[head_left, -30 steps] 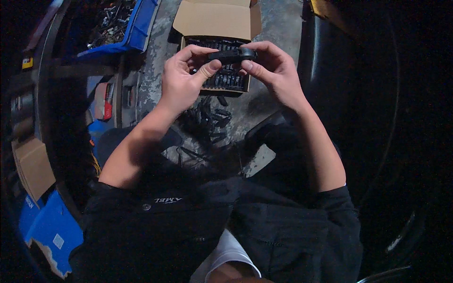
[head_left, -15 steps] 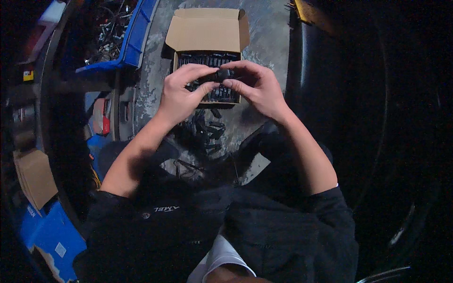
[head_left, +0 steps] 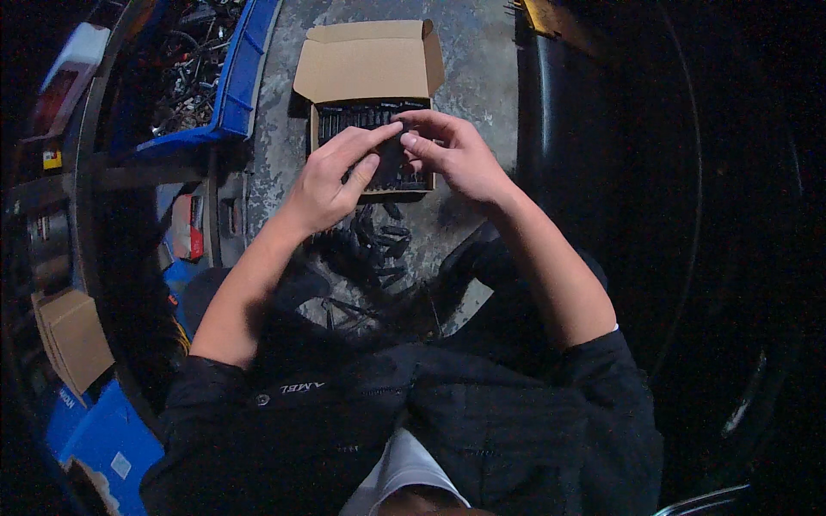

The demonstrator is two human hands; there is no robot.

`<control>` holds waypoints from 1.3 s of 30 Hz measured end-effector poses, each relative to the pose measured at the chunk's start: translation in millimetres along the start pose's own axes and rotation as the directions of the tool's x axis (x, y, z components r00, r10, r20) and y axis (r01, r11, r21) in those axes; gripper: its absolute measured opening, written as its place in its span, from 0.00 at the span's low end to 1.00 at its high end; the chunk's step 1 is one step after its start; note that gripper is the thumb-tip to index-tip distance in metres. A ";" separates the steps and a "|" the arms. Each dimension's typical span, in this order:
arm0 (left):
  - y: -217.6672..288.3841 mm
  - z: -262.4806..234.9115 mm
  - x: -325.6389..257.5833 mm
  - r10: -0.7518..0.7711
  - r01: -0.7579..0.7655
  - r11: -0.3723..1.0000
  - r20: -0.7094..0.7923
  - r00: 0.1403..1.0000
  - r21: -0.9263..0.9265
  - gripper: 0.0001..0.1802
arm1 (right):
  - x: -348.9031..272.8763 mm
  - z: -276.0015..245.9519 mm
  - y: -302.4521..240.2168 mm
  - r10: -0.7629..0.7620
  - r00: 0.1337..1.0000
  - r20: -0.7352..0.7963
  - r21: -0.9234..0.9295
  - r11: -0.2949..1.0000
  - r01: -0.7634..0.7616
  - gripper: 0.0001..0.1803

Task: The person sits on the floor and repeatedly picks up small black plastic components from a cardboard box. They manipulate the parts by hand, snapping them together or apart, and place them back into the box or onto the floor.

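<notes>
At the top centre of the frame, a cardboard box [head_left: 362, 74] packed with rows of black parts [head_left: 351, 117] sits under both hands. Its lid [head_left: 379, 41] is folded back, away from the person, presumably so the contents stay reachable. The left hand [head_left: 331, 177] comes over the box from the left, forefinger stretched until its tip meets the other hand's, thumb apart. The right hand [head_left: 462, 158] has thumb and forefinger curled close together; against that black filling I can't tell whether either hand's fingers grip a dark piece. Holding both over the box may spare a long reach.

Below the box's near edge, loose black pieces [head_left: 379, 243] lie in a heap on the grey floor [head_left: 482, 86], crowding the space before the knees. A strip of floor gives some sideways room to the right, up to a dark smooth panel [head_left: 545, 112]; upper left, a blue bin [head_left: 240, 79] bounds a narrower strip.
</notes>
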State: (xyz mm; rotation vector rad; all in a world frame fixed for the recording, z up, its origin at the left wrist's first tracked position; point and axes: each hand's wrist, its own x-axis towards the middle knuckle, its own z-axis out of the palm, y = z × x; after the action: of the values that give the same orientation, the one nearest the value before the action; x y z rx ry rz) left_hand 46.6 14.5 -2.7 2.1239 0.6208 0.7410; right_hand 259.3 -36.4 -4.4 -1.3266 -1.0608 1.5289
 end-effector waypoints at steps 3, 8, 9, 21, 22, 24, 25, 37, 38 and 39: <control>-5.8 0.0 -1.4 -0.018 0.018 1.000 0.039 0.999 -0.010 0.25 | 0.4 -2.7 -1.9 0.043 0.998 0.038 0.045 0.998 -0.045 0.21; -14.0 4.3 -0.5 0.082 -0.087 0.971 0.032 0.996 0.223 0.22 | 2.2 -6.9 4.0 0.059 0.993 0.101 -0.081 0.995 -0.051 0.22; -16.1 5.9 1.8 0.111 -0.111 0.965 0.011 0.994 0.238 0.22 | 2.6 -8.3 3.8 0.091 0.991 0.102 -0.095 0.992 -0.081 0.22; -216.6 143.1 -70.6 -0.633 0.407 0.721 0.294 0.716 0.561 0.17 | 8.3 -26.8 7.1 -0.131 0.991 0.020 -0.793 0.602 0.096 0.17; -226.7 152.3 -75.1 -0.643 0.406 0.714 0.305 0.703 0.571 0.17 | 7.5 -28.9 11.3 -0.173 0.985 0.026 -0.790 0.601 0.126 0.16; -245.0 168.6 -88.8 -0.660 0.424 0.713 0.329 0.676 0.559 0.16 | 4.5 -30.5 13.6 -0.166 0.985 0.048 -0.778 0.612 0.141 0.16; -253.4 174.6 -93.0 -0.663 0.422 0.708 0.328 0.673 0.566 0.16 | 4.3 -31.3 13.8 -0.165 0.985 0.059 -0.771 0.618 0.150 0.16; -285.8 201.7 -89.5 -0.562 0.277 0.757 0.372 0.739 0.592 0.07 | 0.4 -30.8 23.4 -0.117 0.991 0.067 -0.780 0.613 0.125 0.17; -287.7 203.9 -91.3 -0.549 0.258 0.764 0.385 0.742 0.592 0.06 | 0.3 -30.3 23.3 -0.118 0.991 0.066 -0.778 0.615 0.125 0.17; -289.6 204.9 -94.0 -0.549 0.279 0.769 0.370 0.749 0.576 0.06 | 0.2 -29.7 22.4 -0.120 0.990 0.067 -0.775 0.619 0.128 0.17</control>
State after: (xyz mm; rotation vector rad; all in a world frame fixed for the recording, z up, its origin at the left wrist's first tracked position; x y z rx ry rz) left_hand 67.4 14.3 -369.2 2.3494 1.0203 -0.3061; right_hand 287.4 -40.7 -28.3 -1.7529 -1.9169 0.9552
